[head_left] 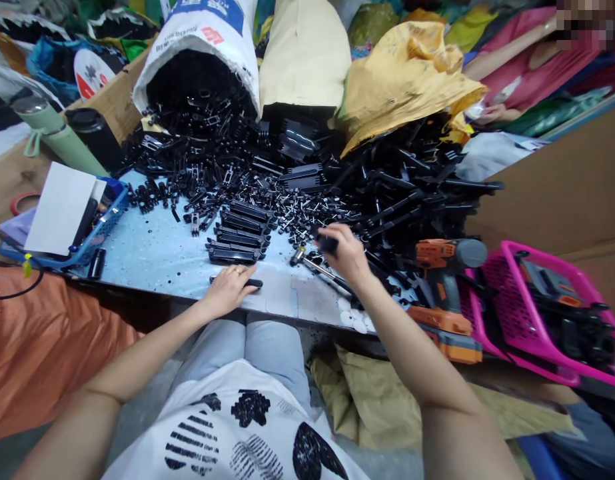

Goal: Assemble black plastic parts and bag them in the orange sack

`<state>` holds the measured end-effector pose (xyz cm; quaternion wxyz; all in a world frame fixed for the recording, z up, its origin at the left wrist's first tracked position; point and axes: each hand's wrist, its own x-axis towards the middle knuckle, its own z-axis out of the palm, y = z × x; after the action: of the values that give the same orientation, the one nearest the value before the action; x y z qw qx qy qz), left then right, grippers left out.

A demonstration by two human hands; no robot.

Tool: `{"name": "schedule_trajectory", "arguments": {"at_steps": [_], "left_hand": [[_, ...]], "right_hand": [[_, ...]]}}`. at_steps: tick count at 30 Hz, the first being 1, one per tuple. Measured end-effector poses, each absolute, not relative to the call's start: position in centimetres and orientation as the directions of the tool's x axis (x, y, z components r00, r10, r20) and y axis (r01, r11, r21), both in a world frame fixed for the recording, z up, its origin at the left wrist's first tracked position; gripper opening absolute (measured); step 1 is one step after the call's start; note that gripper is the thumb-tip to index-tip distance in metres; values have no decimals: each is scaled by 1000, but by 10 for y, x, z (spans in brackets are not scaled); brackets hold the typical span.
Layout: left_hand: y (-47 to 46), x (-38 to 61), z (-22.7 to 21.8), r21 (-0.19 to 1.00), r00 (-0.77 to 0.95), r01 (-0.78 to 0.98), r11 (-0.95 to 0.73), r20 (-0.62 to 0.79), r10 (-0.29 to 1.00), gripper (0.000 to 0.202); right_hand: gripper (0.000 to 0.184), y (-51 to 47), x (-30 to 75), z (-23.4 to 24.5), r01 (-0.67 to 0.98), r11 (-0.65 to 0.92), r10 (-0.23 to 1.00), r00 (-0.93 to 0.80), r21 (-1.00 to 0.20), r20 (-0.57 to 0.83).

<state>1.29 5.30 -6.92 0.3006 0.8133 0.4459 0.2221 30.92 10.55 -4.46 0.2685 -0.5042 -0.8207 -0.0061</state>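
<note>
My left hand (pixel 231 289) is closed over a narrow black plastic piece (pixel 253 283) at the front of the blue-covered table (pixel 147 247). Most of that piece is hidden under the fingers. Raised above the table, my right hand (pixel 348 257) grips a small black object (pixel 328 244), whose kind I cannot make out. A hammer (pixel 298 256) lies just below that hand, its metal handle slanting down to the right. Several long black plastic assemblies (pixel 237 235) sit in a stacked row beyond my left hand. Small silver-and-black pins (pixel 302 215) are scattered behind them.
Black parts spill from a white sack (pixel 197 40), a cream sack (pixel 304 53) and a yellow sack (pixel 407 73). An orange power drill (pixel 444 287) and a pink basket (pixel 517 320) stand right. A blue basket (pixel 102 227) is left. Another person's arm (pixel 510 50) shows far right.
</note>
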Motion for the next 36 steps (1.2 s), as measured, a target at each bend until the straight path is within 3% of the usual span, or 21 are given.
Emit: {"name": "schedule_trajectory", "arguments": {"at_steps": [2,3,5,7,9,11,14,18,21,24,26,30,36], "left_hand": [[56,23,-63,969,378,234,-79,-16,926,46],[58,27,-60,994,358,28,102,-105,928,49],[63,35,-55,907,339,-240,347,-257,905,50],[65,38,-53,866,228,-318,385,-325,918,46],[64,40,-56,906,45,-300,297,-298,954,39],[60,44,-63,956,-36,-222,191,-204,978,35],[53,51,-78,994,46,-56,92,-89,995,32],[51,42,-90,980,103,194,-50,30,994,26],[58,21,-90,770,328,509,-384,240,914,29],[65,4,-88,493,638,633,-597,104,763,34],[67,2,-88,409,698,654,-637,-3,716,32],[66,11,-84,362,700,679,-638,-60,711,41],[62,18,-80,369,716,662,-652,-54,696,75]], "right_hand": [[26,72,276,-48,664,607,763,-333,-437,554],[23,57,260,-49,569,645,750,-342,-510,566],[20,36,237,-51,378,654,749,-444,-655,492],[25,29,227,-51,245,509,784,-528,-825,327],[34,33,227,-51,183,215,837,-541,-959,85],[45,40,229,-58,191,-66,848,-506,-979,-156],[51,44,226,-78,340,-175,834,-448,-924,-323],[40,34,225,-93,418,-61,846,-461,-906,-269],[36,28,241,-78,502,79,861,-469,-861,-195],[34,25,261,-57,672,335,827,-546,-660,-137],[33,23,266,-52,730,478,767,-618,-488,-173],[36,19,252,-67,790,571,757,-612,-222,-231],[38,15,236,-79,833,539,819,-552,-122,-156]]}}
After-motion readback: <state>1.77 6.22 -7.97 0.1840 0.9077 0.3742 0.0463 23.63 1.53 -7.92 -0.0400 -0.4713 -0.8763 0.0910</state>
